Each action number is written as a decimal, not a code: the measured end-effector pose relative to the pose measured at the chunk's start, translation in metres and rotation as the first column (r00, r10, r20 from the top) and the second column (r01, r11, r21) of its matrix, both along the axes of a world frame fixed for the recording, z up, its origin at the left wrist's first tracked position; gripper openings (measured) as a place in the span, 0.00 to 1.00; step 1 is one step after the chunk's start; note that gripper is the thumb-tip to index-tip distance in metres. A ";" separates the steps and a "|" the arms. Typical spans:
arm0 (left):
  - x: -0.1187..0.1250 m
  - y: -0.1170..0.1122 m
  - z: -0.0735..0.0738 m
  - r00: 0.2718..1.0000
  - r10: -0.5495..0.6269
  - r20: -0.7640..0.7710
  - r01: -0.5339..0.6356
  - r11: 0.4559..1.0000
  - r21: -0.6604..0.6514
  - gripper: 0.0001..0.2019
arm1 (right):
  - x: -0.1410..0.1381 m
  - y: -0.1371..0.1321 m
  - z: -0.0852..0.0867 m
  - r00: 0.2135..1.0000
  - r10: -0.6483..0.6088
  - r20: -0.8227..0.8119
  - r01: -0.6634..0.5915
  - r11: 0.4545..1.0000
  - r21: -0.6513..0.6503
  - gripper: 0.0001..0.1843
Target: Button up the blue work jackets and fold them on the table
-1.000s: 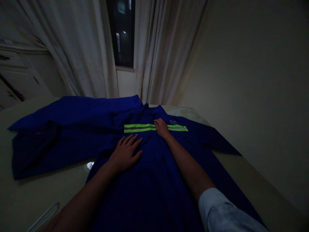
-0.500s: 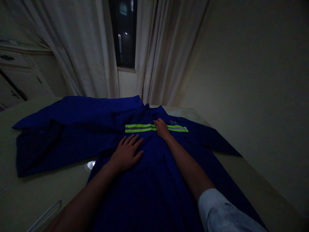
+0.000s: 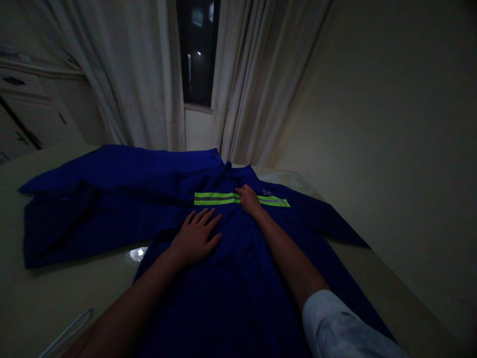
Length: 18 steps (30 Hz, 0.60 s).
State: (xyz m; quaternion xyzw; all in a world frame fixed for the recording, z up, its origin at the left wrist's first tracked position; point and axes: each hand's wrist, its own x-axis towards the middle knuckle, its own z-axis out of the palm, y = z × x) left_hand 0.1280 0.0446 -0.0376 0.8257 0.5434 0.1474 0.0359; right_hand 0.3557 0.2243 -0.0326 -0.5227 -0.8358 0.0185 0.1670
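Observation:
A dark blue work jacket (image 3: 231, 278) lies spread on a pale table (image 3: 44, 298), with one sleeve stretched out to the left (image 3: 97, 199). A yellow-green reflective stripe (image 3: 212, 199) runs across its chest. My left hand (image 3: 196, 238) rests flat on the cloth below the stripe, fingers stretched out. My right hand (image 3: 249, 199) is farther up on the stripe, fingers curled down onto the fabric; I cannot make out whether they pinch it.
A white wire hanger (image 3: 69, 330) lies at the table's near left. Pale curtains (image 3: 130, 74) frame a dark window (image 3: 197, 49) behind the table. A bare wall (image 3: 391, 124) stands close on the right. A cabinet (image 3: 22, 114) is at the far left.
Both hands stay where they were on the jacket. Only the view has drifted slightly.

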 end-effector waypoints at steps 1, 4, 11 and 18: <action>0.000 0.000 0.000 1.000 0.000 -0.002 0.000 1.000 0.000 0.32 | 0.000 0.000 0.000 1.000 0.001 0.008 -0.001 1.000 0.001 0.23; 0.000 0.000 0.000 1.000 0.000 -0.003 0.000 1.000 0.003 0.32 | 0.000 0.001 0.000 0.999 0.011 0.033 -0.011 1.000 0.003 0.22; 0.000 0.000 0.004 1.000 0.005 0.003 -0.005 1.000 -0.026 0.32 | -0.009 -0.004 0.007 1.000 -0.012 -0.006 0.012 0.997 -0.074 0.20; -0.010 0.007 0.008 0.999 -0.020 -0.048 0.015 0.994 -0.105 0.36 | 0.041 -0.020 0.032 0.976 -0.094 -0.195 0.073 0.991 -0.111 0.32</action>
